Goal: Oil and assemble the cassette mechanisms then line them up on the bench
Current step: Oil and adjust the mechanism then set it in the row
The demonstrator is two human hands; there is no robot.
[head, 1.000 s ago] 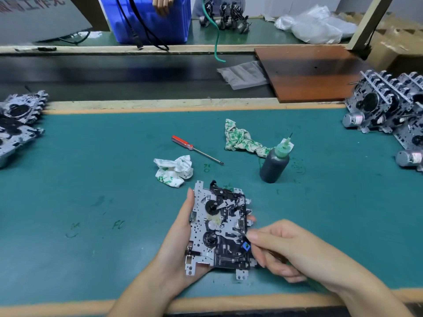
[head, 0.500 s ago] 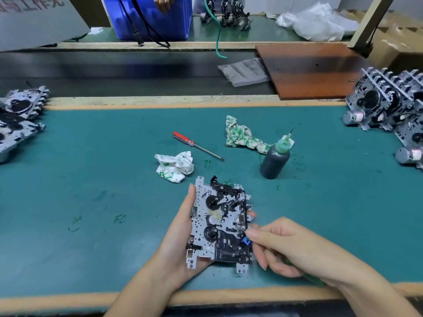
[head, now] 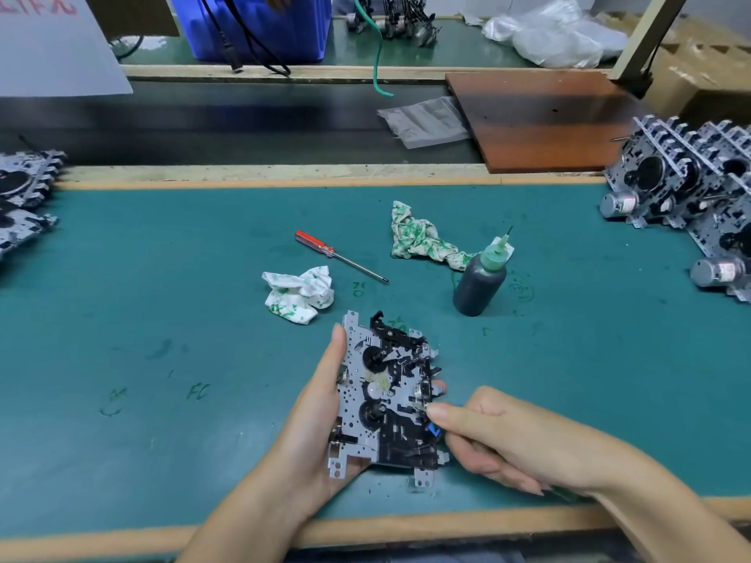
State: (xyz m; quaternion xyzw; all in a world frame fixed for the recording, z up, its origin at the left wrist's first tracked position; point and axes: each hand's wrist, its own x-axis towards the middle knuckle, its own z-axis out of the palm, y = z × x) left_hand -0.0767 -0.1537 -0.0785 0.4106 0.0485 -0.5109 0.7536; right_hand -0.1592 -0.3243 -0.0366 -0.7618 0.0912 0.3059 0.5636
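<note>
Mechanism in hand — fitting at its right edge

Your left hand (head: 321, 424) grips the cassette mechanism (head: 386, 400), long axis pointing away; your right hand (head: 500, 440) pinches its right edge.

Bench mat (head: 162, 298): teal, tan edging. Landmark: dark grey oil bottle (head: 479, 284), green nozzle. Left of the bottle: screwdriver (head: 325, 250), red handle; crumpled rag (head: 298, 294), white with green print. Just behind the bottle: second rag (head: 418, 239), same pattern. Near side of the bottle: cassette mechanism (head: 386, 400), silver-grey plate, black parts, one blue piece. Far behind the bottle: blue bin (head: 284, 30).
</note>
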